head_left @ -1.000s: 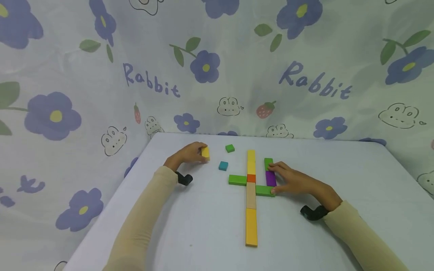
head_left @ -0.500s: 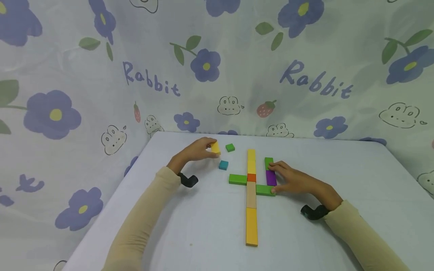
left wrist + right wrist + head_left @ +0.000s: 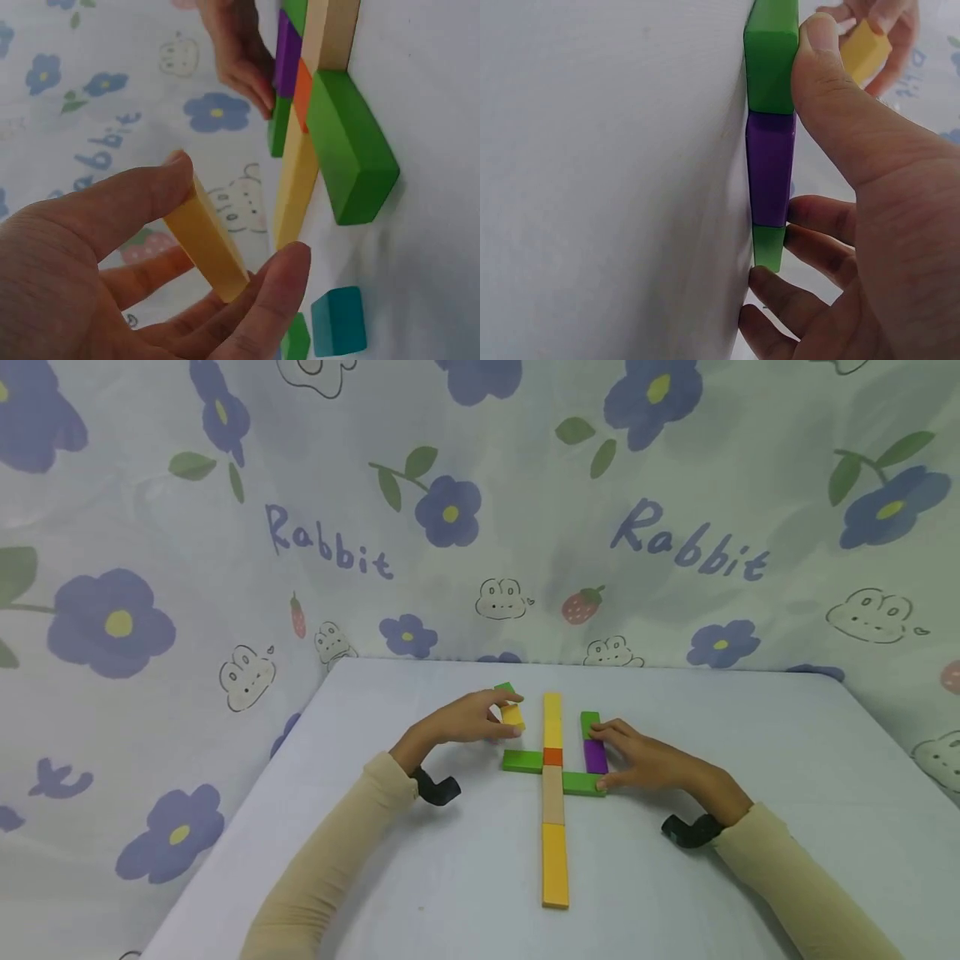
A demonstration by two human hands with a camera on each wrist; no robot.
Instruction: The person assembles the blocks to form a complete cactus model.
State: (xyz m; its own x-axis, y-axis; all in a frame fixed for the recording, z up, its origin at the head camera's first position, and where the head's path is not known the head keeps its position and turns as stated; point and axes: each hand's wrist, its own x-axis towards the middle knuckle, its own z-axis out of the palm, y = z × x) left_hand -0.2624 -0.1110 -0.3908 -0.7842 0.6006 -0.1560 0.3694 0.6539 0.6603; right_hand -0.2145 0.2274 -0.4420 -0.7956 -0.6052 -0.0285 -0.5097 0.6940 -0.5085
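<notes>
My left hand [image 3: 467,718] pinches a small yellow block [image 3: 208,244] between thumb and fingers, held tilted left of the block figure. A teal block [image 3: 339,321] stands below that hand in the left wrist view; from the head view the hand hides it. One loose green block [image 3: 504,687] shows just past the fingers. On the figure's right side rests my right hand [image 3: 656,760], thumb on the end of a green block [image 3: 582,784]. Its fingers touch along the purple block [image 3: 595,757] and the farther green block [image 3: 589,723].
A straight column runs down the white table [image 3: 450,877]: yellow blocks [image 3: 552,720], an orange block [image 3: 552,757], a tan block [image 3: 552,795] and a long amber block [image 3: 555,865]. Another green block [image 3: 522,762] juts left from it. A printed curtain [image 3: 450,568] hangs behind.
The left hand has carried the yellow block rightward toward the column, now covering the teal block in the head view. The right hand has stayed at its blocks.
</notes>
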